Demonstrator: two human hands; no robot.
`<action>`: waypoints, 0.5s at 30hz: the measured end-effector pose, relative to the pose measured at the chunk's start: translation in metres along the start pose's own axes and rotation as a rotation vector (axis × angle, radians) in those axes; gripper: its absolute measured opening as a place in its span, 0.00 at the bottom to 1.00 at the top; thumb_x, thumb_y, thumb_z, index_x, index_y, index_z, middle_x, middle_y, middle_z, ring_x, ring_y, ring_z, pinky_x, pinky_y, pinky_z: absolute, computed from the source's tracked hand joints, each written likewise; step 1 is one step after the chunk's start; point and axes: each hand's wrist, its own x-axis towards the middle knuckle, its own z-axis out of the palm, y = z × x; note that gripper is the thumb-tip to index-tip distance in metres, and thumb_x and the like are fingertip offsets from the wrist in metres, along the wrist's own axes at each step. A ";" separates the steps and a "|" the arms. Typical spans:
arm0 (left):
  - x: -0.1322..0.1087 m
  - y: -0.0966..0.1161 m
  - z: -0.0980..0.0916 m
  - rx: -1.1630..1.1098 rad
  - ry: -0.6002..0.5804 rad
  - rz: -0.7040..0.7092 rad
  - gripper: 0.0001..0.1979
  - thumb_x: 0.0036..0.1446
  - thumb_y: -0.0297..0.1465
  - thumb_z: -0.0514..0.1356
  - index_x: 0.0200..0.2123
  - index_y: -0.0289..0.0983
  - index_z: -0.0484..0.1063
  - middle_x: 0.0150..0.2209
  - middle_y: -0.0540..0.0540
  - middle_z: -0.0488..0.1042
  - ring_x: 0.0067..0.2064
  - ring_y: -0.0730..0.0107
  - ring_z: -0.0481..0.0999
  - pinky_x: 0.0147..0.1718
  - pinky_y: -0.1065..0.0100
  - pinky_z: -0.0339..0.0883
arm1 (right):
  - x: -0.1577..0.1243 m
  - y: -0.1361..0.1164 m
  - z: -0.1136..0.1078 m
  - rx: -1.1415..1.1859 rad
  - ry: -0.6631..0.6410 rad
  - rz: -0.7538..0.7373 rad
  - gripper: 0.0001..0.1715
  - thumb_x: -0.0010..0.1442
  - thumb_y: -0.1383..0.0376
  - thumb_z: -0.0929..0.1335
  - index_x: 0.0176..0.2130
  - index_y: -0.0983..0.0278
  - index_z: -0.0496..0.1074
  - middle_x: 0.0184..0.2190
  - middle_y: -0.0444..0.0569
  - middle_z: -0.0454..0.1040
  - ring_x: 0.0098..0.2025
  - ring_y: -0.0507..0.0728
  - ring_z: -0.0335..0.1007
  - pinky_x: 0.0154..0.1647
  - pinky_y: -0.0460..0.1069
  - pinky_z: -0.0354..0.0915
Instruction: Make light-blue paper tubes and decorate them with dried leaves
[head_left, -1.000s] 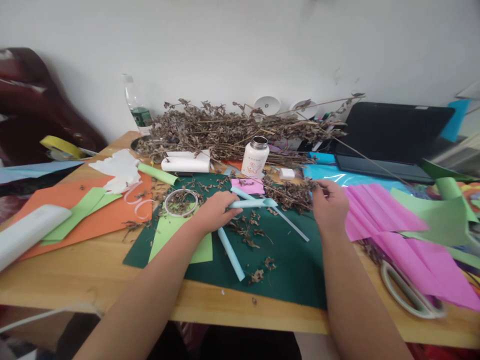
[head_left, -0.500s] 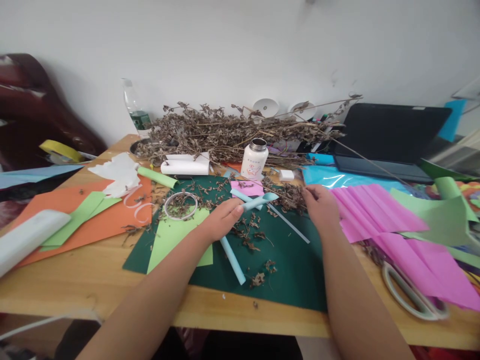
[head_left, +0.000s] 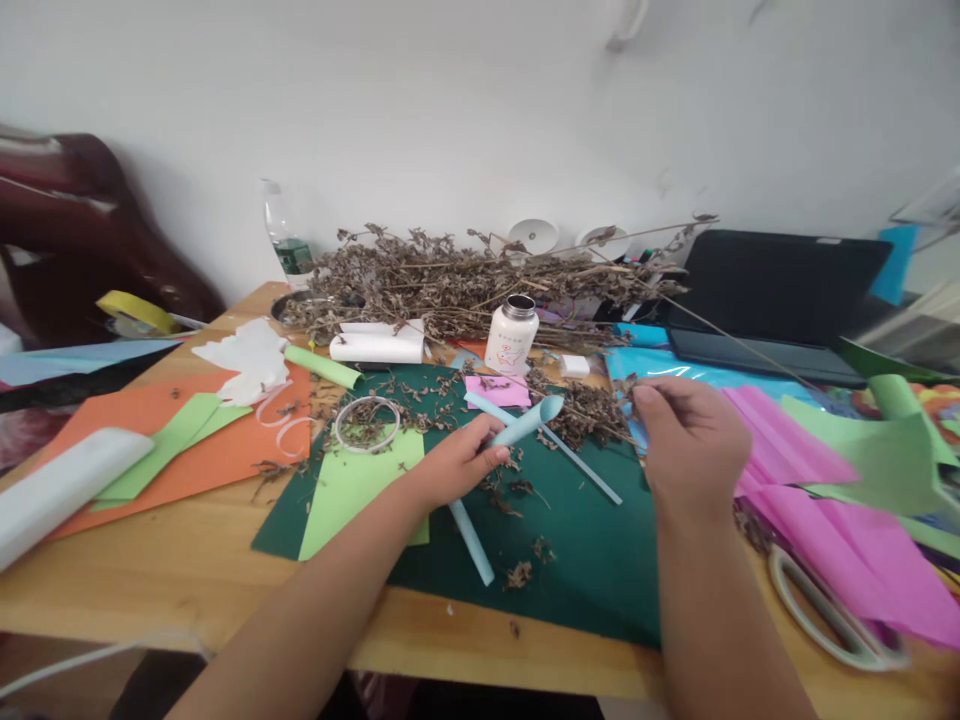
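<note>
Pale blue paper, rolled into a narrow cone [head_left: 525, 420], sits in my left hand [head_left: 457, 465], whose fingers are closed round its lower end. The cone tilts up and to the right with its wide mouth uppermost, a grip that seems meant to leave the opening free and turned toward my other hand. My right hand [head_left: 690, 445] hovers just right of that mouth, thumb and fingertips pinched together beside a scatter of dried plant crumbs [head_left: 585, 405]; whether a sprig sits between them is too small to tell. Both hands are over a dark green sheet [head_left: 592, 560] that catches the debris on the wooden table [head_left: 187, 560]. A second blue paper roll [head_left: 471, 540] lies flat below my left hand. Behind are a heap of dried stems [head_left: 465, 280] and a white bottle [head_left: 511, 335]; pink paper [head_left: 825, 500] lies to the right.
</note>
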 end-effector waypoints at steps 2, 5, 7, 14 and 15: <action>-0.001 0.001 0.001 -0.025 -0.012 0.027 0.10 0.54 0.36 0.47 0.36 0.36 0.58 0.33 0.48 0.67 0.34 0.72 0.66 0.34 0.70 0.59 | -0.005 -0.027 0.005 0.217 0.000 -0.073 0.03 0.47 0.64 0.66 0.27 0.61 0.69 0.24 0.43 0.70 0.27 0.51 0.65 0.29 0.47 0.62; -0.001 0.000 0.003 -0.067 -0.005 0.051 0.11 0.53 0.36 0.49 0.35 0.35 0.58 0.34 0.46 0.67 0.34 0.71 0.66 0.33 0.69 0.59 | -0.011 -0.053 0.022 0.455 -0.055 -0.113 0.02 0.47 0.65 0.66 0.26 0.61 0.68 0.23 0.42 0.69 0.26 0.50 0.65 0.26 0.46 0.62; -0.001 -0.002 0.005 -0.104 -0.001 0.061 0.12 0.52 0.37 0.50 0.35 0.35 0.58 0.33 0.46 0.67 0.33 0.71 0.66 0.32 0.69 0.59 | -0.015 -0.058 0.034 0.488 -0.080 -0.105 0.02 0.47 0.65 0.66 0.27 0.61 0.68 0.23 0.42 0.69 0.26 0.50 0.65 0.26 0.45 0.63; -0.001 -0.001 0.000 -0.168 -0.039 0.070 0.14 0.54 0.38 0.46 0.34 0.34 0.62 0.31 0.47 0.67 0.32 0.73 0.65 0.31 0.71 0.60 | -0.017 -0.030 0.045 0.518 0.060 -0.059 0.04 0.47 0.64 0.66 0.28 0.62 0.68 0.25 0.44 0.69 0.27 0.50 0.65 0.28 0.47 0.62; -0.001 0.000 -0.002 -0.139 -0.029 0.065 0.14 0.54 0.38 0.45 0.35 0.35 0.63 0.32 0.47 0.67 0.33 0.72 0.65 0.32 0.71 0.60 | -0.016 -0.024 0.043 0.496 0.073 -0.056 0.04 0.47 0.64 0.66 0.28 0.62 0.68 0.25 0.44 0.68 0.27 0.50 0.65 0.28 0.47 0.62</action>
